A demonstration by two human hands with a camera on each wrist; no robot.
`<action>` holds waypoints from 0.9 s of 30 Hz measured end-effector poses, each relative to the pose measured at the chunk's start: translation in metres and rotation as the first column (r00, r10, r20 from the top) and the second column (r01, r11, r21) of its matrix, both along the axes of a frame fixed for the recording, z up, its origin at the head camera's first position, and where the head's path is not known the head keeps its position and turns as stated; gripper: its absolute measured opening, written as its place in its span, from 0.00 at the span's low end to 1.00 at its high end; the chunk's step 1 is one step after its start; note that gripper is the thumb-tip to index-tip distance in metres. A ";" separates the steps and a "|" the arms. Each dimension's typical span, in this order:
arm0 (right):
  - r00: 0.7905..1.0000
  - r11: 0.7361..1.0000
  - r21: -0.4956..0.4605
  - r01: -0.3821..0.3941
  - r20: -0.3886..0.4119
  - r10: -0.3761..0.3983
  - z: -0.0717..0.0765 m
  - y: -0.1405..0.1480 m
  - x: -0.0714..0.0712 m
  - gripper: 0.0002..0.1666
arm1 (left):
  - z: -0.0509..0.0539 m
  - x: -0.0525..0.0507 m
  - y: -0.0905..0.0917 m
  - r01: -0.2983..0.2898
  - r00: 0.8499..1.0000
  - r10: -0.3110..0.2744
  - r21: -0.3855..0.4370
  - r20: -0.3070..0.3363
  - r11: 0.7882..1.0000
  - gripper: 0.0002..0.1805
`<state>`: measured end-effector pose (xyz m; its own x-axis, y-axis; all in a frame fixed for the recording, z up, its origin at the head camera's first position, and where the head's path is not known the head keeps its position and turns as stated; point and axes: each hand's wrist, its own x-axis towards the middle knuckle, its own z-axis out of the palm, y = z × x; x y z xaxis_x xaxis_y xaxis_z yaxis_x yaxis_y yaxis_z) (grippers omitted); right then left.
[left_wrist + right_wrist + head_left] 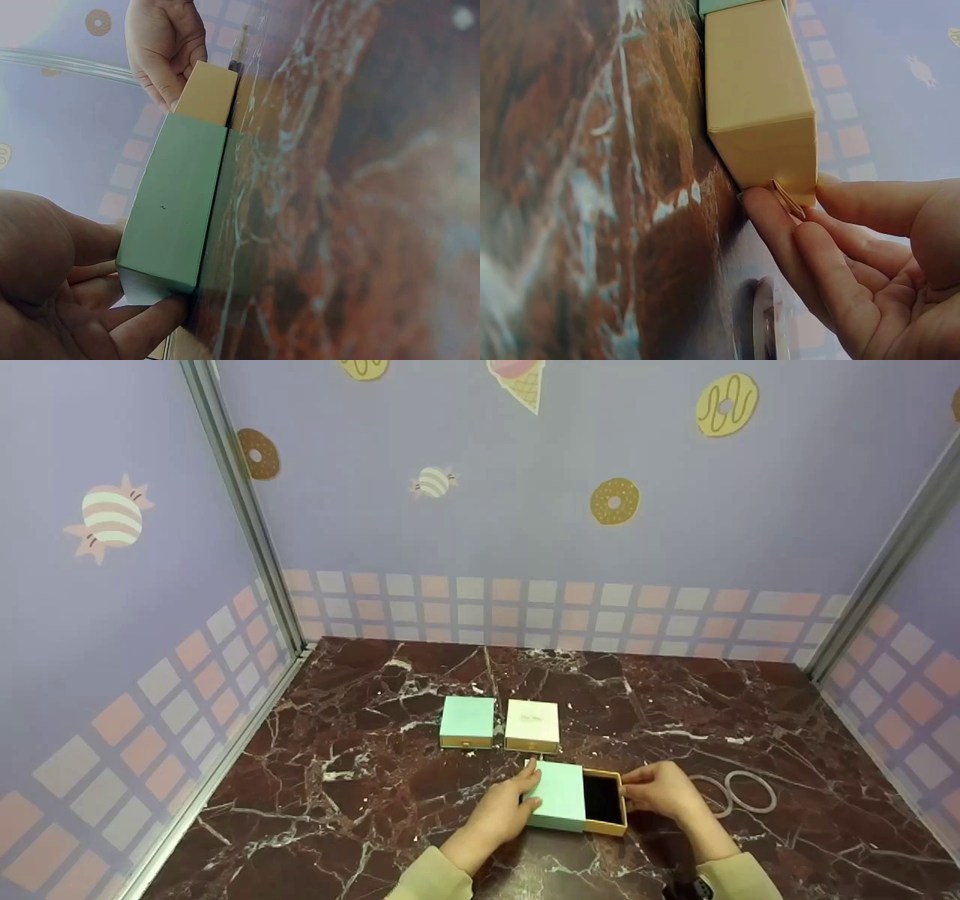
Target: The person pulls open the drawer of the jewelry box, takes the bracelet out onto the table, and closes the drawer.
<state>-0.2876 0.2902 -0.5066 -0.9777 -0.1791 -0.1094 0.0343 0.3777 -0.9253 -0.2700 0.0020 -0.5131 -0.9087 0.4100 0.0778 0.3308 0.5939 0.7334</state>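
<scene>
A mint-green drawer-style gift box (556,791) lies on the marbled table, its yellow inner drawer (606,829) partly out to the right. Black lining shows inside the drawer. My left hand (499,808) grips the closed left end of the green sleeve, fingers and thumb on its sides. At the drawer's outer end, my right hand (664,789) holds the edge, the thumb at the rim. In the right wrist view, fingers of that hand touch the small folded pull tab (787,198) on the yellow end face.
Behind the gift box stand a second mint box (467,717) and a cream box (532,720), side by side and closed. Two pale rings (774,795) lie right of my right hand. Patterned walls with metal corner posts (247,502) bound the table (360,802).
</scene>
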 end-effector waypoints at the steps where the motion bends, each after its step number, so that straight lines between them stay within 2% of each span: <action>1: 1.000 1.000 0.004 0.002 -0.004 -0.002 0.000 0.000 0.000 0.17 | 0.000 0.000 0.000 -0.001 1.000 0.001 0.000 -0.002 1.000 0.29; 10: 0.999 0.995 0.092 0.040 -0.034 -0.037 0.001 -0.003 0.001 0.17 | -0.001 0.000 0.000 -0.007 1.000 0.007 -0.012 -0.002 1.000 0.29; 27: 0.999 0.999 0.050 0.014 -0.044 -0.012 -0.002 -0.009 0.001 0.18 | -0.002 -0.001 0.001 -0.011 1.000 0.011 0.002 0.004 1.000 0.29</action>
<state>-0.2869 0.2813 -0.5086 -0.9840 -0.1618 -0.0746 -0.0009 0.4233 -0.9060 -0.2709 0.0025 -0.5148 -0.9135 0.3997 0.0754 0.3215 0.5958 0.7360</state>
